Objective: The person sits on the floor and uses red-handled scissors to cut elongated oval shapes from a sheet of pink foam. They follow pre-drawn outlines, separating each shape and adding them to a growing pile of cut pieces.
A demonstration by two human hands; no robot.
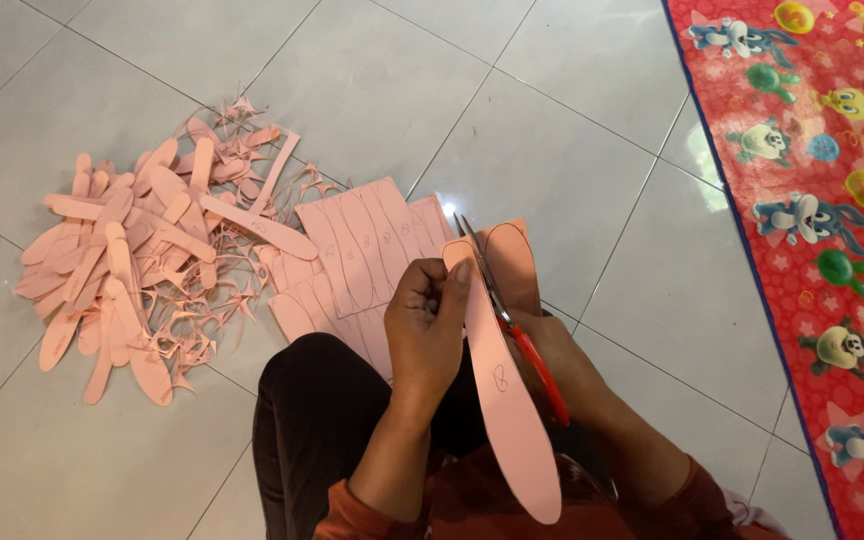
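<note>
Nearest the lens, a long pink insole piece (507,400) is pinched near its top by the left hand (432,325), while the right hand (552,345), mostly hidden behind it, is closed on red-handled scissors (512,320) with blades parted at its tip. Judging by the floor (552,130), much is done: a cut pile (122,270) with trimmings. Marked sheets (362,250) remain uncut. Right fingers are concealed.
</note>
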